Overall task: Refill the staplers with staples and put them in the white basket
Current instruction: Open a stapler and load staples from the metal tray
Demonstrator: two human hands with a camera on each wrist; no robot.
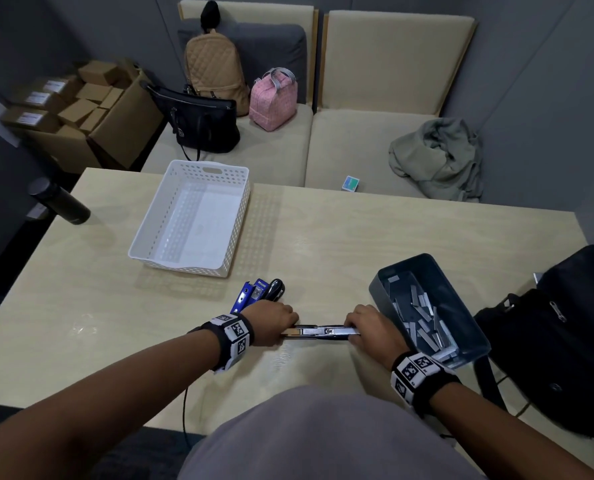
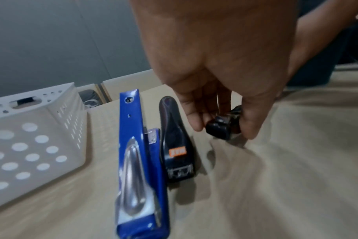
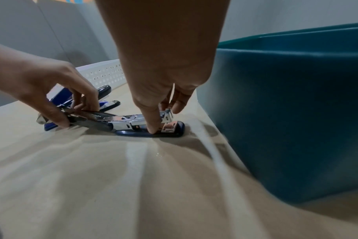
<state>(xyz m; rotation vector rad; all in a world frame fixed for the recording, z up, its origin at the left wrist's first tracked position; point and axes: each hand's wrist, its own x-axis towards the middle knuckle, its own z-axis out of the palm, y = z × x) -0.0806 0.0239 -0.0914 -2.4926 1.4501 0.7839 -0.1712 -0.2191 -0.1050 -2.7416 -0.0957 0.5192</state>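
An open stapler [image 1: 321, 331] lies flat on the table near the front edge, its metal magazine [image 3: 133, 120] raised off the dark blue base [image 3: 170, 133]. My left hand [image 1: 290, 323] pinches its rear end [image 2: 223, 127] between fingers and thumb. My right hand [image 1: 352, 328] grips the front of the magazine, one fingertip [image 3: 153, 129] down on the base. A blue stapler [image 2: 137, 161] and a black stapler [image 2: 176, 145] lie side by side behind my left hand. The white basket [image 1: 191, 216] stands behind them with no stapler in it.
A grey-blue bin [image 1: 427, 306] with several staple strips stands right beside my right hand. A black bag [image 1: 565, 341] lies at the table's right edge. A black bottle [image 1: 59, 200] stands at the far left corner. Sofa seats with bags are behind the table.
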